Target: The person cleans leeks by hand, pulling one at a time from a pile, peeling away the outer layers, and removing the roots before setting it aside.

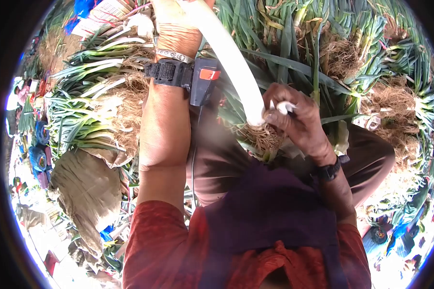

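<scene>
A long leek [234, 67] with a thick white stalk slants down across the middle of the view, its brown roots [265, 138] pointing toward my lap. My left hand [178, 19] is closed around its upper part, and the frame's top edge cuts off the fingers. At the root end, my right hand [294, 118] is closed, thumb and fingers pinched together right beside the stalk. From between those fingers sticks out a small white piece of leek [285, 107]. Green leek leaves lie behind and below this hand.
Bundled leeks with dry roots [130, 111] are piled on the left. More leeks [342, 53] fill the top and right side. A brown sheet [89, 185] lies at lower left. My crossed legs [371, 154] are under my hands. A thin cable runs along my left arm.
</scene>
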Action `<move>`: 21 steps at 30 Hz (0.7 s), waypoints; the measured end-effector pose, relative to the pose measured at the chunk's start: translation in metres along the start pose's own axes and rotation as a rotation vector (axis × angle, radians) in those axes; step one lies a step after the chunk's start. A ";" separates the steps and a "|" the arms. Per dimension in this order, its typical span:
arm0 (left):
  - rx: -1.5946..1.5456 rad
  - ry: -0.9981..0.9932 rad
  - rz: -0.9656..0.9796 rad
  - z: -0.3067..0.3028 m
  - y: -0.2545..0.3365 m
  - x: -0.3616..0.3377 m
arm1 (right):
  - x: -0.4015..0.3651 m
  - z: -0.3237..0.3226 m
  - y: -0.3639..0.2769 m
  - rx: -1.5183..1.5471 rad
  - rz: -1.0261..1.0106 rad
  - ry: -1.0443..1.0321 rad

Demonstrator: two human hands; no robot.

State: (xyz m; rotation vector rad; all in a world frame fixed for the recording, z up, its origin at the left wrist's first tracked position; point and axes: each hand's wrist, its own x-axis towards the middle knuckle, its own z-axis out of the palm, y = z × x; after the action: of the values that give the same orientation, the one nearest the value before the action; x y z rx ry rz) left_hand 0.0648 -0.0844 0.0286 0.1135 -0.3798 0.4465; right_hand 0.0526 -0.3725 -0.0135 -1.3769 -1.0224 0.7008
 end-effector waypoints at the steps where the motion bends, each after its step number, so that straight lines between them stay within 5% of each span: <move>1: 0.059 0.055 -0.028 -0.007 0.010 0.004 | -0.004 0.002 -0.006 -0.026 -0.024 -0.022; 4: 0.351 -0.002 -0.113 -0.018 0.035 0.007 | -0.021 -0.002 -0.022 -0.266 -0.183 -0.194; 5: 0.308 0.117 -0.069 -0.023 0.044 0.009 | -0.037 -0.005 -0.011 -0.246 -0.096 -0.203; 8: 0.650 0.361 0.214 -0.035 0.055 0.008 | -0.061 -0.051 0.016 -0.098 0.713 -0.412; 10: 0.668 0.531 0.288 -0.034 0.054 0.002 | -0.125 -0.093 0.080 -0.877 0.462 -0.433; 11: 0.721 0.630 0.351 -0.030 0.050 0.002 | -0.166 -0.109 0.107 -1.474 -0.195 -0.393; 12: 0.775 0.728 0.421 -0.026 0.045 0.003 | -0.155 -0.115 0.101 -1.352 0.336 -0.699; 15: 0.971 0.564 0.591 -0.026 0.028 0.004 | -0.075 -0.092 0.062 -0.519 0.639 -0.318; 17: 1.160 0.565 0.612 -0.042 0.013 0.002 | -0.017 -0.073 0.027 -0.498 0.573 0.056; 18: 1.199 0.531 0.622 -0.036 0.002 0.001 | 0.000 -0.073 0.041 -0.406 0.177 0.277; 20: 1.174 0.457 0.658 -0.010 -0.021 -0.004 | 0.048 -0.051 0.015 -0.334 -0.050 0.331; 21: 1.111 0.485 0.561 -0.009 -0.028 -0.006 | 0.062 -0.043 0.015 -0.369 0.000 0.279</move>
State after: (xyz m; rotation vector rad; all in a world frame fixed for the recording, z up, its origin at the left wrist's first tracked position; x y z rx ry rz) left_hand 0.0755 -0.1103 0.0171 0.9730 0.3708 1.1779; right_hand 0.1196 -0.3350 -0.0138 -1.7376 -0.9559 0.3138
